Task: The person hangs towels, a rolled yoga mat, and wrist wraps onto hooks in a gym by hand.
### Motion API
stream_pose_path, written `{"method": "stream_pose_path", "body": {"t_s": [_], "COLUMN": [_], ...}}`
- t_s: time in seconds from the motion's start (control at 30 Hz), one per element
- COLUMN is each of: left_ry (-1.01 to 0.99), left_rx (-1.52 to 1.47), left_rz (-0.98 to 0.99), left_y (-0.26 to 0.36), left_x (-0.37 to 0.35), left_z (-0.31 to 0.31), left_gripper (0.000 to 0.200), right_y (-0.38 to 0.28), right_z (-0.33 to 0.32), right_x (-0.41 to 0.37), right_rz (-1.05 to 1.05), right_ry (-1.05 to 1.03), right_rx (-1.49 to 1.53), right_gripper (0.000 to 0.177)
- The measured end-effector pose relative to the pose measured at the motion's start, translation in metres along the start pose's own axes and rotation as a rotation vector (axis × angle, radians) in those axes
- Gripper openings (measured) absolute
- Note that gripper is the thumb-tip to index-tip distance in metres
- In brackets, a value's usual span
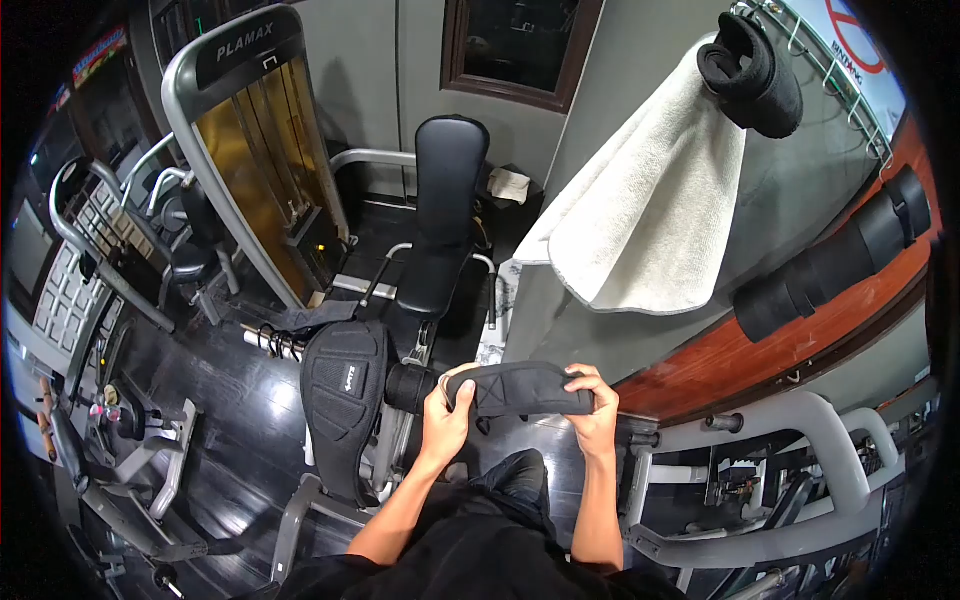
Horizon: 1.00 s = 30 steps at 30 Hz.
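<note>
Between my two hands a black padded strap (520,389) is stretched out, roughly level, in front of my body. My left hand (447,420) grips its left end, thumb on top. The right end is in my right hand (594,408), with the fingers bent over its edge. Just left of my left hand, a wide black padded belt (345,385) with a white label lies draped over a machine. A pale towel (650,200) and a rolled black wrap (755,75) hang from wall hooks at the upper right. Another long black belt (830,265) hangs further right.
A black padded seat with backrest (450,185) stands ahead, beside a tall weight-stack machine (255,140). Grey tubular frames (760,540) fill the lower right. More gym machines (190,240) stand at the left on a dark floor. A small cloth (509,185) lies behind the seat.
</note>
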<state>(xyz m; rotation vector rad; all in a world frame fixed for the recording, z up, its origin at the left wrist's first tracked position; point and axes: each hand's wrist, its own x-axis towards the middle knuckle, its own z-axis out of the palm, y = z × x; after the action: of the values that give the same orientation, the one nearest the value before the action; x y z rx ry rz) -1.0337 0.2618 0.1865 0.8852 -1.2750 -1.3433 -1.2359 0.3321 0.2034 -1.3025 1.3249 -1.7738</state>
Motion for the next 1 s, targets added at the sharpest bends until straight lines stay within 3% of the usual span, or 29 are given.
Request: {"method": "stream_pose_path", "body": {"t_s": [0.1,0.3,0.37,0.43,0.5,0.57,0.8,1.0], "left_ry": [-0.044,0.005,0.002,-0.096,-0.196,-0.299,-0.358,-0.375], "left_rx": [0.030,0.173,0.157,0.321,0.375,0.307,0.284,0.177], "left_rz": [0.027,0.101,0.095,0.185,0.157,0.191,0.179,0.231], "left_y": [0.005,0.031,0.030,0.041,0.049,0.046,0.049,0.054], "left_x": [0.004,0.016,0.018,0.020,0.019,0.018,0.009,0.010], "left_z": [0.003,0.013,0.016,0.020,0.027,0.033,0.044,0.044], "left_gripper": [0.025,0.018,0.017,0.015,0.015,0.014,0.017,0.013], "right_y": [-0.002,-0.049,-0.066,-0.073,-0.080,-0.086,-0.079,-0.064], "right_z": [-0.014,-0.024,-0.014,0.000,0.016,0.030,0.035,0.036], "right_x": [-0.004,0.008,0.013,0.017,0.027,0.030,0.031,0.025], "right_rz": [0.027,0.092,0.073,-0.052,-0.159,-0.080,-0.092,-0.073], "right_ry": [-0.031,-0.439,-0.413,-0.276,-0.153,-0.181,-0.157,-0.055], "right_rx": [0.009,-0.188,-0.362,-0.947,-0.693,-0.453,-0.458,-0.384], "right_gripper": [0.040,0.054,0.049,0.038,0.029,0.025,0.008,0.010]}}
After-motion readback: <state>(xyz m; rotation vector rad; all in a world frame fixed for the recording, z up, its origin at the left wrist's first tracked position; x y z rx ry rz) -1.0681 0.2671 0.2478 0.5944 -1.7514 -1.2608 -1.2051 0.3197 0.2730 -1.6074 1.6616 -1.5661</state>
